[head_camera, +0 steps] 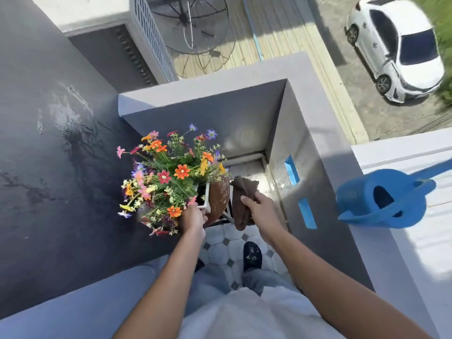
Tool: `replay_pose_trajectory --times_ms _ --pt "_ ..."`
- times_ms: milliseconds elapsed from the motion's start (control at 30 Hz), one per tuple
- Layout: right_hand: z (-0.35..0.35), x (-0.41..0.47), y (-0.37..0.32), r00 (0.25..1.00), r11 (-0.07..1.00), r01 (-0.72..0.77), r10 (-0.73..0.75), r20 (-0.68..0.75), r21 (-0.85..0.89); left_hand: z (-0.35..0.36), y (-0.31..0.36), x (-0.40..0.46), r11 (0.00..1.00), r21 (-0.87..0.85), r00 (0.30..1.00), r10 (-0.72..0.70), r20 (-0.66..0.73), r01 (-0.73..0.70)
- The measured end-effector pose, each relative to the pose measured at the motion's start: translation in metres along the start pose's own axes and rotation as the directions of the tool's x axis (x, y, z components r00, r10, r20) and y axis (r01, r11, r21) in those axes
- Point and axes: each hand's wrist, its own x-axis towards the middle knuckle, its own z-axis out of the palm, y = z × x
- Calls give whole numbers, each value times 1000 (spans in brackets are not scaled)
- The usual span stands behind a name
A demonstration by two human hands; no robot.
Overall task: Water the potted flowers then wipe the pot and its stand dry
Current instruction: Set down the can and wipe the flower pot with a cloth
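A brown rounded pot (219, 196) filled with orange, pink, yellow and purple flowers (171, 177) stands on a white stand (230, 211) in the balcony corner. My left hand (194, 217) grips the pot's near edge beside a white square rim. My right hand (260, 209) holds a brown cloth (242, 199) that hangs against the pot's right side. Most of the stand is hidden under the pot and the cloth.
A blue watering can (381, 199) sits on the grey parapet ledge (325, 133) to the right. A dark wet wall (61, 143) rises on the left. Tiled floor (225, 245) and my slipper (252, 255) lie below. Beyond the parapet, far below, a white car (396, 47) is parked.
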Motion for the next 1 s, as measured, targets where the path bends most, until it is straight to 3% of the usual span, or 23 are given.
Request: replay_pose_trajectory --times_ms 100,200,433,600,767,833,933,1000 --pt "10 -2 -12 1000 999 28 -28 4 28 -18 20 -7 999 -24 998 31 48 -30" --pt "20 -1 -27 994 994 109 -109 4 12 -36 37 -21 992 -122 979 5 206 21" --pt "41 15 -86 854 810 425 -507 -118 -405 -50 66 -72 986 -152 899 8 439 65" --pt "68 -18 -115 727 661 632 -686 16 -404 -40 80 -85 989 -151 891 66 450 3" --pt "70 -50 -84 637 560 747 -757 145 -358 -43 96 -96 978 -205 877 124 464 -29" --pt "59 -42 -68 671 575 707 -729 135 -412 -45 99 -95 978 -209 868 112 484 -10" --pt "48 -30 -63 799 691 546 -599 48 -474 -45 99 -98 976 -218 869 95 486 16" --pt "52 -30 -74 797 707 546 -604 18 -448 -42 97 -102 978 -210 870 108 482 -5"
